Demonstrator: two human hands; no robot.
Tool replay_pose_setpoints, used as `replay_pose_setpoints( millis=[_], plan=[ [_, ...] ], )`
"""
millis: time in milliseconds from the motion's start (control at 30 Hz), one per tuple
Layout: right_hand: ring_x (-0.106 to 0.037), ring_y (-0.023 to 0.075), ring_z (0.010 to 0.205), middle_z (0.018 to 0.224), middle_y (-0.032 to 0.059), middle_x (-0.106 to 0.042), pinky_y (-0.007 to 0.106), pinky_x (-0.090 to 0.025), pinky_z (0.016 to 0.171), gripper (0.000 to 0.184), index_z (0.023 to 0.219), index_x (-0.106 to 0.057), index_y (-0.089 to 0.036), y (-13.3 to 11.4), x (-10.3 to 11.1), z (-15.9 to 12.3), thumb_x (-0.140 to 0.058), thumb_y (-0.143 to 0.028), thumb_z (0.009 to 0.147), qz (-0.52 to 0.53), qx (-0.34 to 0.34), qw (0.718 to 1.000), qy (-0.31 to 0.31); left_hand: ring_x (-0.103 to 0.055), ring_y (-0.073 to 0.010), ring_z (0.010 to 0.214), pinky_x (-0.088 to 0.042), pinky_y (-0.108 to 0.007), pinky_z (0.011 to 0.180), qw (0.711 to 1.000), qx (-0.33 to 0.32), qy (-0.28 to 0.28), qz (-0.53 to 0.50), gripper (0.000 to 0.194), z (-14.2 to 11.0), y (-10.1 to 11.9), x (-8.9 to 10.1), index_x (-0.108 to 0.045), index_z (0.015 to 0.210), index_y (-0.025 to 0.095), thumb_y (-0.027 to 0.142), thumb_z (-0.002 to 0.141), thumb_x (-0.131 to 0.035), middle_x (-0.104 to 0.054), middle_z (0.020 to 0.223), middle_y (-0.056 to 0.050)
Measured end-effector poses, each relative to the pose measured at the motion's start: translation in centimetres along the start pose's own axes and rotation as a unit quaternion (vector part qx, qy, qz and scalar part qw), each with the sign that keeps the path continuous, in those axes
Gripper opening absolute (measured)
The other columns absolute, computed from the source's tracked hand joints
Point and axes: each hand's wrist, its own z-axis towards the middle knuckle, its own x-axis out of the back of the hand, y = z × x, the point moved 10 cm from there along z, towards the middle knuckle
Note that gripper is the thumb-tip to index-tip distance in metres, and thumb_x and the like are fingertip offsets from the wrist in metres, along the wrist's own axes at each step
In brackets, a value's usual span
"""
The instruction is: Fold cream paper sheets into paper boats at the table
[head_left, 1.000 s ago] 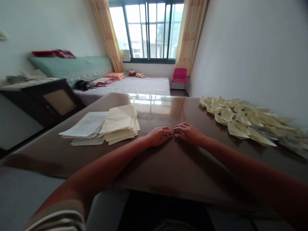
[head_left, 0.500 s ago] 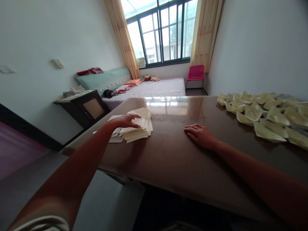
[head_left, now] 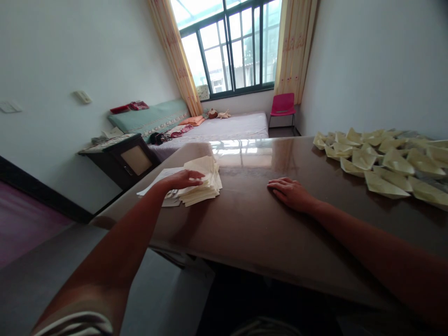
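Observation:
My left hand (head_left: 188, 179) rests on the stack of pale yellow paper sheets (head_left: 209, 186), its thumb and fingers drawn together at the top sheet in a pinch. How much paper lies between the fingertips is hard to make out. White sheets (head_left: 164, 174) lie beside and partly under this stack, to its left. On the brown tabletop (head_left: 238, 219), my right hand (head_left: 289, 192) lies flat with its fingers stretched out and holds nothing. Several folded pale yellow paper boats (head_left: 385, 182) stand in rows to the right of that hand.
The glossy table reflects the window (head_left: 231, 51). Beyond it are a bed (head_left: 241, 125) with cloths and soft toys, and a pink chair (head_left: 283, 105). A dark cabinet (head_left: 122, 158) stands to the left, near the table's corner.
My left hand's thumb and fingers, spread apart before, have come together over the yellow stack. My right hand has stayed in place. The view has shifted slightly.

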Motion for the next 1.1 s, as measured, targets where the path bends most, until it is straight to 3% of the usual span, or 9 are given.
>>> replay_pose_setpoints(
  millis=[333, 500, 600, 800, 900, 1000, 1100],
  plan=[
    [-0.054, 0.0244, 0.117, 0.129, 0.0039, -0.061, 0.044, -0.044, 0.095, 0.033, 0.12, -0.061, -0.027, 0.1, 0.0, -0.1, -0.042, -0.032, 0.093, -0.003, -0.003, 1.0, -0.002, -0.059, -0.0229, 0.111, -0.04, -0.027, 0.098, 1.0, 0.004, 0.009, -0.001, 0.063, -0.4, -0.2, -0.5, -0.064, 0.119, 0.026, 0.07, 0.078, -0.045, -0.064, 0.124, -0.001],
    [-0.054, 0.0245, 0.116, 0.128, 0.0047, -0.061, 0.044, -0.044, 0.094, 0.034, 0.121, -0.061, -0.027, 0.2, 0.0, -0.1, -0.042, -0.033, 0.093, -0.002, -0.001, 1.0, -0.002, -0.057, -0.0269, 0.114, -0.038, -0.032, 0.1, 0.999, 0.027, 0.032, 0.033, 0.074, 0.0, -0.8, -0.6, -0.056, 0.13, 0.022, 0.071, 0.074, -0.05, -0.06, 0.13, -0.007],
    [-0.053, 0.0237, 0.117, 0.128, 0.0045, -0.061, 0.044, -0.044, 0.096, 0.034, 0.121, -0.061, -0.026, 0.1, 0.0, -0.1, -0.041, -0.033, 0.093, 0.0, 0.002, 1.0, -0.003, -0.058, -0.0257, 0.111, -0.039, -0.031, 0.098, 0.997, 0.021, 0.042, 0.057, 0.069, 0.1, -0.5, -0.7, -0.054, 0.131, 0.022, 0.066, 0.078, -0.047, -0.061, 0.127, -0.006],
    [-0.054, 0.0233, 0.117, 0.127, 0.0046, -0.062, 0.044, -0.045, 0.096, 0.034, 0.122, -0.06, -0.027, -0.1, 0.2, -0.1, -0.042, -0.031, 0.093, 0.003, 0.008, 1.0, -0.004, -0.064, -0.0241, 0.087, -0.044, -0.03, 0.081, 0.989, 0.047, 0.082, 0.116, 0.044, -0.1, -0.2, -0.2, -0.07, 0.096, 0.021, 0.05, 0.087, -0.038, -0.072, 0.091, -0.007],
    [-0.055, 0.023, 0.116, 0.126, 0.0048, -0.062, 0.042, -0.046, 0.096, 0.034, 0.121, -0.061, -0.026, -0.3, 0.2, 0.0, -0.043, -0.03, 0.092, 0.0, 0.007, 1.0, -0.008, -0.063, -0.028, 0.091, -0.043, -0.034, 0.081, 0.975, 0.084, 0.149, 0.145, 0.047, -0.7, -0.1, 1.5, -0.067, 0.099, 0.019, 0.046, 0.093, -0.03, -0.07, 0.092, -0.011],
    [-0.055, 0.0243, 0.116, 0.127, 0.0072, -0.061, 0.042, -0.045, 0.097, 0.035, 0.12, -0.061, -0.022, -0.7, 0.0, 0.3, -0.041, -0.026, 0.092, -0.013, 0.008, 0.999, -0.038, -0.062, -0.0322, 0.098, -0.043, -0.039, 0.081, 0.956, 0.109, 0.22, 0.161, 0.05, -1.4, 1.4, 3.3, -0.055, 0.124, 0.017, 0.042, 0.097, -0.02, -0.068, 0.102, -0.015],
    [-0.054, 0.0258, 0.118, 0.128, 0.0111, -0.06, 0.042, -0.045, 0.098, 0.04, 0.128, -0.055, -0.019, -1.4, 0.4, 1.0, -0.045, -0.024, 0.089, -0.006, 0.014, 0.996, -0.087, -0.061, -0.0316, 0.102, -0.043, -0.039, 0.082, 0.951, 0.047, 0.249, 0.178, 0.043, -1.2, 6.5, 3.2, -0.05, 0.129, 0.022, 0.036, 0.098, -0.024, -0.065, 0.115, -0.013]
  ],
)
